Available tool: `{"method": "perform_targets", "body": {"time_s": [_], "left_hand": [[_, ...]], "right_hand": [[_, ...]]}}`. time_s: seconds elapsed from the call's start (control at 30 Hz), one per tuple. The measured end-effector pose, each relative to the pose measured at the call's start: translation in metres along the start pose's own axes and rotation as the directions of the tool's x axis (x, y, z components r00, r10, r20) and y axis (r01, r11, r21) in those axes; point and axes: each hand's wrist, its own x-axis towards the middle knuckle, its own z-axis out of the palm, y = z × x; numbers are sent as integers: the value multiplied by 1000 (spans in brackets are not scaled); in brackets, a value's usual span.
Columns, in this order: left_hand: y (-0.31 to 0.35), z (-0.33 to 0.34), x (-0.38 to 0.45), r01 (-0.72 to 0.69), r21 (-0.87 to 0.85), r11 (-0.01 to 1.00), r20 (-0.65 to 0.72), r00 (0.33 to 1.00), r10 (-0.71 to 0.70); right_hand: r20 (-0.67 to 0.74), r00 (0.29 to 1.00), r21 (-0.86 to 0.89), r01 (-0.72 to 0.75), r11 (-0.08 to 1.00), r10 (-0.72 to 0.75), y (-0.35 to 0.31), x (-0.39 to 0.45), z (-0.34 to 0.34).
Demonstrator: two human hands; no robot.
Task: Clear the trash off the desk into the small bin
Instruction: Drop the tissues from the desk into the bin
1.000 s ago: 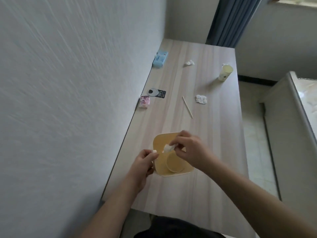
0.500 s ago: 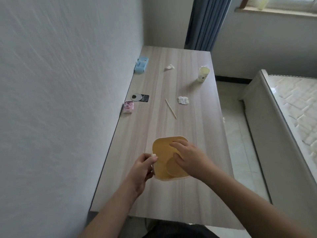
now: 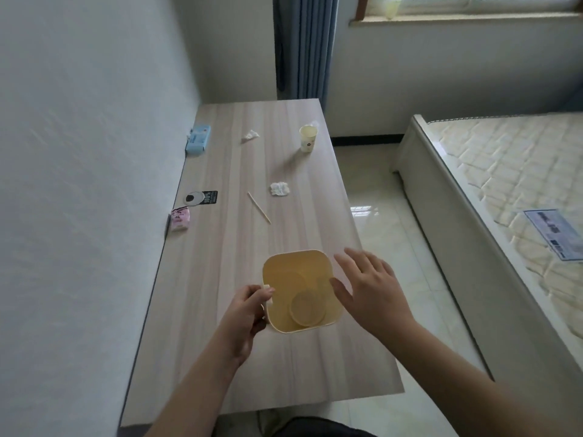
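Observation:
A small yellow bin (image 3: pixel 296 279) stands on the wooden desk (image 3: pixel 220 253) near its front. My left hand (image 3: pixel 249 307) grips the bin's left rim. My right hand (image 3: pixel 369 288) hovers just right of the bin with fingers spread, holding nothing. Farther back on the desk lie a crumpled white tissue (image 3: pixel 279 188), a thin wooden stick (image 3: pixel 258 207), a second tissue wad (image 3: pixel 250 135) and a paper cup (image 3: pixel 308 138). The wad dropped inside the bin is not visible from here.
Along the wall side lie a pink packet (image 3: pixel 180 219), a black card with a white disc (image 3: pixel 201 197) and a blue tissue pack (image 3: pixel 198 144). A bed (image 3: pixel 492 197) stands to the right across a tiled floor strip. A curtain (image 3: pixel 303 45) hangs behind the desk.
My right hand held a white wad over the bin, lowered into it, and has now come out to the right with fingers spread and nothing in them. The camera view tilted up.

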Motion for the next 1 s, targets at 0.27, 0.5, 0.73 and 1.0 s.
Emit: {"method": "perform_targets", "body": {"time_s": [0.27, 0.5, 0.73, 1.0], "left_hand": [[-20, 118, -9, -28, 76, 997, 90, 996, 21], [-57, 226, -14, -22, 87, 996, 136, 991, 10], [-69, 307, -27, -22, 157, 987, 153, 988, -2], [-62, 356, 4, -35, 234, 972, 290, 956, -36]], "right_hand": [[21, 992, -23, -122, 992, 123, 126, -63, -27], [17, 983, 5, -182, 983, 182, 235, -118, -46], [12, 979, 45, -202, 978, 202, 289, -148, -62], [-25, 973, 15, -228, 974, 228, 330, -136, -67]]}}
